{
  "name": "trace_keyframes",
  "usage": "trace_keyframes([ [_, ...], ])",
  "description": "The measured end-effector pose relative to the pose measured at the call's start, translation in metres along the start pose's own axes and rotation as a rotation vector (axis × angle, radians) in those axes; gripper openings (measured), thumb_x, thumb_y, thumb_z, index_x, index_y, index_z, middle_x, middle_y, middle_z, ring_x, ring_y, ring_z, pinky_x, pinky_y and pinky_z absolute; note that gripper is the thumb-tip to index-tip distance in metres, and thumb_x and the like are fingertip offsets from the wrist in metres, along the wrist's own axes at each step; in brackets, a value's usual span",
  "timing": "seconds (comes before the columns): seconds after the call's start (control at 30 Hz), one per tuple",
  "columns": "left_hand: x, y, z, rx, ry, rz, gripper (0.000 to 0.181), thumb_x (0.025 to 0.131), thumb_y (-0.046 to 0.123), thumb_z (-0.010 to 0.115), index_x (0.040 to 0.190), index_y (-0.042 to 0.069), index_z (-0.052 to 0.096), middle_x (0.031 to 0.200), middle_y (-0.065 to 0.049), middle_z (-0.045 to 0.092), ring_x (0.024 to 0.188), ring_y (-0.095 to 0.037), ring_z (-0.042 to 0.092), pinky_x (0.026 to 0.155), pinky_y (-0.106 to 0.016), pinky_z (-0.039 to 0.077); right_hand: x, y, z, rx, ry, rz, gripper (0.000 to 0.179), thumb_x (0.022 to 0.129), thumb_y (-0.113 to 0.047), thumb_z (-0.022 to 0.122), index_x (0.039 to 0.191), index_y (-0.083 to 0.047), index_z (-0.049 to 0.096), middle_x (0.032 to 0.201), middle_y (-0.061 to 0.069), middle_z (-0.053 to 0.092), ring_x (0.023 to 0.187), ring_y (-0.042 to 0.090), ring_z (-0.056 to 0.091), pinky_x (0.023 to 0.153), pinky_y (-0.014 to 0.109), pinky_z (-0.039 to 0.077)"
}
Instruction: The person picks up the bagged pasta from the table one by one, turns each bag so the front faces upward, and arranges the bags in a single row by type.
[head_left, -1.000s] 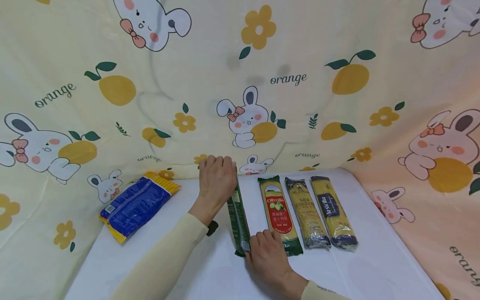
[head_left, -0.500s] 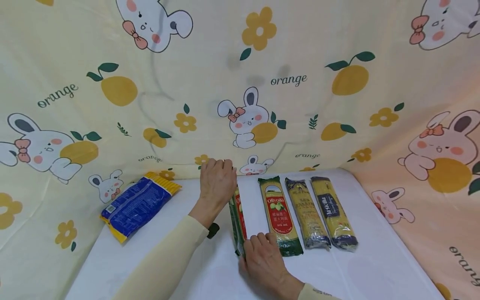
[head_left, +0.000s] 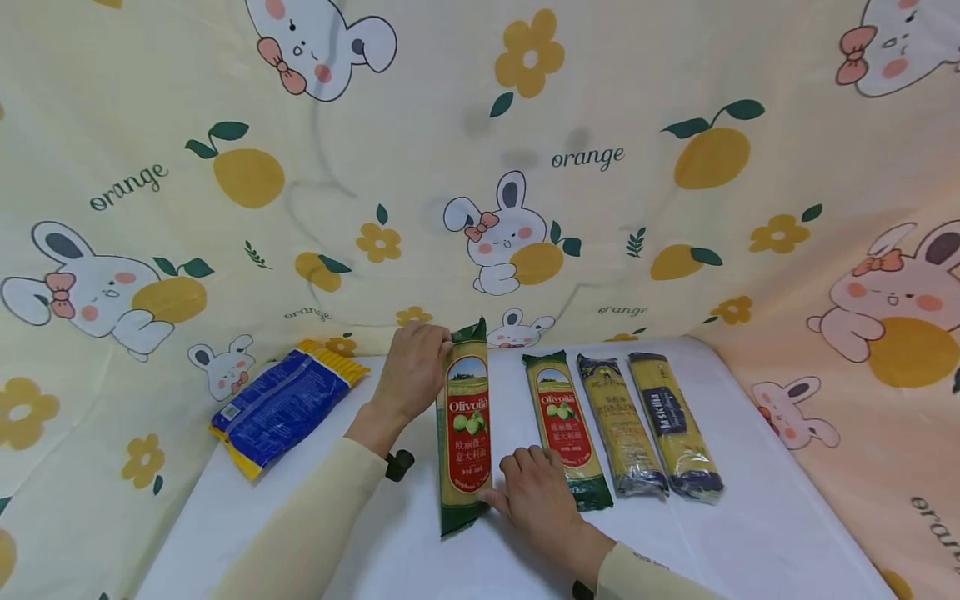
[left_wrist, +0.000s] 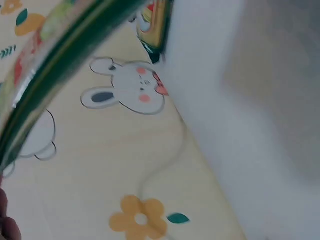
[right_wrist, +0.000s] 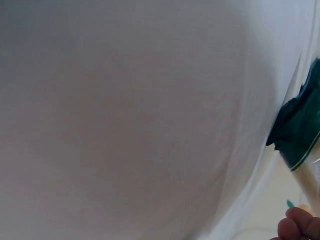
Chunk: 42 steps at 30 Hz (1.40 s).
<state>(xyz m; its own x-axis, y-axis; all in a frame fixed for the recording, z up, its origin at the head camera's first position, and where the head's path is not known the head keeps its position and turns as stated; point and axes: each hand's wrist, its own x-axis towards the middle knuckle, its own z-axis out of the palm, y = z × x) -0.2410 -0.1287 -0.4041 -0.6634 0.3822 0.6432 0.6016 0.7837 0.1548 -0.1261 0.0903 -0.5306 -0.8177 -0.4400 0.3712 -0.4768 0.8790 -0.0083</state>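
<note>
An Olivoilà spaghetti packet [head_left: 467, 425], gold and green with a red label, stands out in the middle of the head view, its front facing me. My left hand [head_left: 411, 371] grips its upper left edge. At its lower right edge is my right hand [head_left: 542, 504], fingers curled and thumb over the edge. In the left wrist view the spaghetti packet [left_wrist: 65, 65] crosses the upper left, with fingertips [left_wrist: 9, 227] under it. The right wrist view catches the packet's dark green end [right_wrist: 298, 122] and curled fingertips [right_wrist: 297, 225].
To the right lie a second Olivoilà packet [head_left: 561, 417], a gold pasta packet [head_left: 621, 425] and a La Sicilia packet [head_left: 675, 425], side by side. A blue and yellow bag [head_left: 288, 408] lies at the left. Behind the white table [head_left: 757, 517] hangs a patterned cloth [head_left: 600, 83].
The held spaghetti packet has turned from its narrow green side to its red-labelled front. My left hand has shifted slightly left and down, uncovering the packet's top.
</note>
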Motion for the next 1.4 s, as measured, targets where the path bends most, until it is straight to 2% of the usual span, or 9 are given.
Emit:
trace_keyframes([
  [0.1, -0.004, -0.004, -0.002, -0.023, 0.028, 0.013, 0.007, 0.107, 0.012, 0.062, 0.106, 0.005, 0.060, 0.098, -0.006, 0.069, 0.101, -0.026, 0.056, 0.084, -0.039, 0.044, 0.008, 0.000, 0.004, 0.000, -0.008, 0.018, 0.056, 0.093, -0.068, 0.067, 0.099, -0.012, 0.067, 0.090, 0.003, 0.062, 0.087, 0.022, 0.055, 0.087, 0.046, 0.050],
  [0.23, -0.008, -0.007, -0.003, -0.035, 0.028, 0.019, 0.008, 0.108, 0.014, 0.060, 0.108, 0.006, 0.059, 0.100, -0.006, 0.068, 0.102, -0.026, 0.054, 0.084, -0.038, 0.043, 0.015, -0.002, 0.008, -0.015, -0.018, -0.006, 0.060, 0.094, -0.070, 0.065, 0.102, -0.010, 0.068, 0.092, 0.004, 0.063, 0.090, 0.022, 0.057, 0.090, 0.047, 0.050],
  [0.43, -0.011, -0.009, 0.000, -0.027, 0.038, 0.015, 0.009, 0.109, 0.015, 0.059, 0.108, 0.007, 0.056, 0.096, -0.004, 0.064, 0.099, -0.025, 0.051, 0.083, -0.038, 0.041, 0.018, -0.006, 0.013, -0.067, 0.017, -0.053, 0.058, 0.094, -0.068, 0.065, 0.094, -0.010, 0.062, 0.085, 0.003, 0.058, 0.085, 0.022, 0.054, 0.088, 0.045, 0.048],
  [0.6, -0.012, -0.010, 0.004, -0.017, 0.052, 0.006, 0.008, 0.110, 0.014, 0.056, 0.107, 0.007, 0.054, 0.095, -0.005, 0.062, 0.098, -0.026, 0.051, 0.082, -0.038, 0.040, 0.018, -0.008, 0.015, -0.041, 0.050, -0.049, 0.055, 0.095, -0.066, 0.066, 0.091, -0.011, 0.060, 0.080, 0.001, 0.054, 0.080, 0.020, 0.050, 0.083, 0.041, 0.046],
  [0.77, -0.013, -0.009, 0.006, 0.006, 0.049, -0.025, 0.009, 0.110, 0.015, 0.054, 0.106, 0.008, 0.053, 0.095, -0.005, 0.061, 0.096, -0.026, 0.049, 0.080, -0.038, 0.038, 0.017, -0.008, 0.016, 0.001, 0.053, -0.036, 0.044, 0.100, -0.055, 0.067, 0.090, -0.013, 0.058, 0.080, 0.000, 0.054, 0.080, 0.019, 0.050, 0.083, 0.040, 0.044],
  [0.93, -0.014, -0.008, 0.009, 0.014, 0.055, -0.059, 0.009, 0.110, 0.015, 0.054, 0.106, 0.007, 0.054, 0.094, -0.006, 0.061, 0.095, -0.027, 0.050, 0.079, -0.040, 0.038, 0.018, -0.007, 0.015, 0.046, 0.069, -0.059, 0.030, 0.104, -0.040, 0.067, 0.088, -0.016, 0.059, 0.079, -0.002, 0.055, 0.081, 0.018, 0.052, 0.086, 0.041, 0.045],
  [1.07, -0.014, -0.009, 0.011, 0.006, 0.062, -0.068, 0.010, 0.110, 0.015, 0.054, 0.105, 0.006, 0.054, 0.093, -0.007, 0.061, 0.096, -0.029, 0.052, 0.080, -0.042, 0.040, 0.020, -0.006, 0.013, 0.075, 0.073, -0.067, 0.027, 0.104, -0.037, 0.066, 0.087, -0.017, 0.061, 0.077, -0.004, 0.055, 0.080, 0.017, 0.052, 0.085, 0.039, 0.045],
  [1.23, -0.014, -0.011, 0.011, 0.053, 0.033, -0.072, 0.011, 0.110, 0.017, 0.054, 0.107, 0.007, 0.055, 0.094, -0.006, 0.062, 0.099, -0.029, 0.052, 0.080, -0.040, 0.039, 0.022, -0.007, 0.011, 0.076, 0.057, -0.083, 0.024, 0.104, -0.035, 0.066, 0.089, -0.017, 0.063, 0.080, -0.005, 0.060, 0.082, 0.016, 0.053, 0.086, 0.037, 0.046],
  [1.4, -0.015, -0.015, 0.011, 0.123, -0.003, -0.084, 0.013, 0.111, 0.020, 0.054, 0.107, 0.008, 0.055, 0.091, -0.005, 0.063, 0.101, -0.029, 0.053, 0.081, -0.039, 0.038, 0.021, -0.008, 0.007, 0.066, 0.077, -0.122, 0.024, 0.104, -0.033, 0.066, 0.086, -0.017, 0.064, 0.079, -0.005, 0.061, 0.079, 0.015, 0.051, 0.084, 0.037, 0.046],
])
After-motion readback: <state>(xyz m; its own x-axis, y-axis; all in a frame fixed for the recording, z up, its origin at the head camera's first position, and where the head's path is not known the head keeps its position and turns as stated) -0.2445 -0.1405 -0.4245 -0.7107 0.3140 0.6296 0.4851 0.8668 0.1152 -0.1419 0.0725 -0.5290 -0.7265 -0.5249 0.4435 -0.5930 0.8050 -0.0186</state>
